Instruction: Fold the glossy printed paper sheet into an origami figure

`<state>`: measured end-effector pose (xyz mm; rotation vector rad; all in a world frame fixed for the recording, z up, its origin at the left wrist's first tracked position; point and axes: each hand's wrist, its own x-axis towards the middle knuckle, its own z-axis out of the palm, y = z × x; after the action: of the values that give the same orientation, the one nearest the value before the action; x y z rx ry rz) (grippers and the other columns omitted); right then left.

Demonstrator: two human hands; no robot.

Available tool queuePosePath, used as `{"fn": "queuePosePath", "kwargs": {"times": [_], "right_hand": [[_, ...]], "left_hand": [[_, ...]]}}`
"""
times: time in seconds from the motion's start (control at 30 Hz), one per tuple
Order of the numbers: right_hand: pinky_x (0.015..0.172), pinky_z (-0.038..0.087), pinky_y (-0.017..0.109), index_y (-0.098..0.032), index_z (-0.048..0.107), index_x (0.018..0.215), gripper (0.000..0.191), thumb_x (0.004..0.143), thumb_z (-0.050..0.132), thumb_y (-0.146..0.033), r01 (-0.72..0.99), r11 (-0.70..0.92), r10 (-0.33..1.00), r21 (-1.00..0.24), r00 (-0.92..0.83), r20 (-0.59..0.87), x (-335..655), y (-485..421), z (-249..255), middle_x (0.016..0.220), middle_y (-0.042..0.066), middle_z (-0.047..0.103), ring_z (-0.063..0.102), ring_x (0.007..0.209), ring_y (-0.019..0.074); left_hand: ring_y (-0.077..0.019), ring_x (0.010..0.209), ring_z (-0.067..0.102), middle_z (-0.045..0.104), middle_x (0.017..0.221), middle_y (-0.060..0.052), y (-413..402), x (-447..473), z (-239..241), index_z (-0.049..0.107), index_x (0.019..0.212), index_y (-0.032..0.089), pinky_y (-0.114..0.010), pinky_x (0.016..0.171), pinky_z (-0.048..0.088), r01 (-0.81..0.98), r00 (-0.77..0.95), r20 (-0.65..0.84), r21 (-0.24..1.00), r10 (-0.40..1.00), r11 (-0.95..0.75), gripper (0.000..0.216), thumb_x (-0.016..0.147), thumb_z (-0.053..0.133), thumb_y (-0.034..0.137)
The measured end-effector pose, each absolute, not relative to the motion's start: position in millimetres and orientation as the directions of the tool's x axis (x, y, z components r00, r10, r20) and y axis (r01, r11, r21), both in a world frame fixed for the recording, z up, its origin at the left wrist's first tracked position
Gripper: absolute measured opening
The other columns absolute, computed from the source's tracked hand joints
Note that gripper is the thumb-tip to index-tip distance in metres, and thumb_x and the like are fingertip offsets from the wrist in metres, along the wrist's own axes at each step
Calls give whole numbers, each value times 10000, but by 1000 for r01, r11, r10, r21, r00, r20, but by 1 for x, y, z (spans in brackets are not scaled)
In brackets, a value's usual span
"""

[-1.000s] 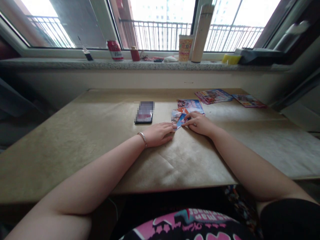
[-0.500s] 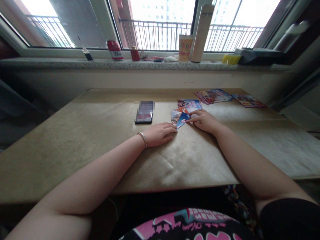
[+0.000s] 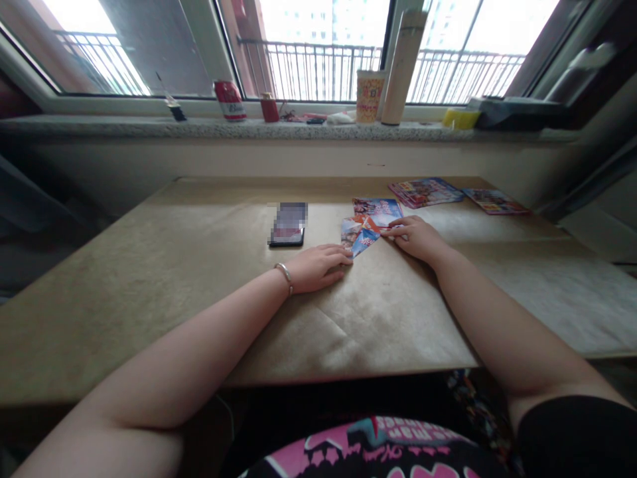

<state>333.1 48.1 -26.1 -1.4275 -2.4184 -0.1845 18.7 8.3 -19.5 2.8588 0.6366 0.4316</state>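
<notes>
A small folded sheet of printed paper [image 3: 359, 235], blue, white and orange, lies on the table in front of me. My left hand [image 3: 321, 267], palm down with a metal bangle at the wrist, rests flat with its fingertips on the paper's lower left edge. At the right corner is my right hand [image 3: 411, 236]; its extended fingers touch or nearly touch the paper, and the others curl slightly. Just behind, partly covered by the folded piece, lies a printed sheet [image 3: 381, 209] in blue and red. Left of the papers is a phone [image 3: 287, 226] with a blurred screen.
Further back on the table [image 3: 174, 265] are a stack of colourful printed sheets [image 3: 425, 191] and another stack [image 3: 495, 200] to its right. On the windowsill [image 3: 298, 131] stand a red can [image 3: 229, 101], a patterned cup [image 3: 369, 96] and a tall tube [image 3: 404, 66].
My right hand has slid slightly right, from over the paper to its right corner. The blue flap on the folded sheet looks different in shape. My left hand stays in place.
</notes>
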Motion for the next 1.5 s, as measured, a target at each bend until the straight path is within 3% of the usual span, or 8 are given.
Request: {"fn": "queuePosePath", "kwargs": {"times": [0.23, 0.47, 0.77, 1.07, 1.37, 1.5], "right_hand": [[911, 474, 423, -262, 751, 1023, 283, 859, 522, -247, 871, 490, 799, 9, -453, 396, 319, 36, -21, 1150, 66, 676, 571, 1054, 268], [913, 446, 391, -228, 695, 1067, 252, 862, 563, -291, 758, 646, 651, 89, -608, 455, 290, 17, -12, 1171, 63, 665, 557, 1074, 248], [878, 375, 364, -184, 663, 880, 182, 899, 485, -223, 670, 677, 532, 305, -732, 426, 270, 12, -6, 952, 82, 704, 560, 954, 228], [774, 371, 328, -196, 640, 847, 161, 882, 501, -269, 670, 733, 556, 116, -689, 465, 240, -11, -5, 831, 59, 667, 527, 852, 210], [721, 401, 305, -204, 633, 783, 82, 811, 556, -204, 665, 738, 623, -115, -605, 496, 231, -14, -8, 795, 43, 662, 535, 797, 194], [750, 419, 308, -204, 623, 748, 71, 782, 564, -188, 658, 736, 634, -160, -588, 502, 236, -11, -8, 768, 41, 651, 536, 796, 195]], "left_hand": [[-203, 1283, 469, 539, 1348, -102, 7, 18, -20, 579, 1164, 189, -379, 1103, 373, 394, 853, 251, 267, 459, -879, 276, 905, 528, 268], [-216, 1054, 587, 623, 1095, -98, 2, 20, -13, 586, 1003, 176, -362, 943, 484, 544, 766, 248, 242, 593, -803, 170, 898, 496, 275], [-181, 925, 618, 663, 994, -48, 5, 23, -17, 595, 963, 190, -308, 852, 493, 601, 679, 329, 265, 657, -754, 123, 874, 524, 234], [-156, 738, 608, 662, 798, -19, 8, 26, -19, 638, 800, 188, -266, 689, 448, 598, 705, 430, 68, 564, -799, 99, 845, 601, 269], [-145, 679, 605, 672, 747, -16, 4, 30, -16, 629, 733, 184, -268, 667, 443, 586, 696, 513, 0, 503, -810, 115, 823, 577, 234], [-162, 730, 603, 676, 757, -30, 4, 29, -15, 632, 721, 182, -277, 699, 462, 590, 695, 507, 3, 510, -807, 114, 811, 580, 230]]}}
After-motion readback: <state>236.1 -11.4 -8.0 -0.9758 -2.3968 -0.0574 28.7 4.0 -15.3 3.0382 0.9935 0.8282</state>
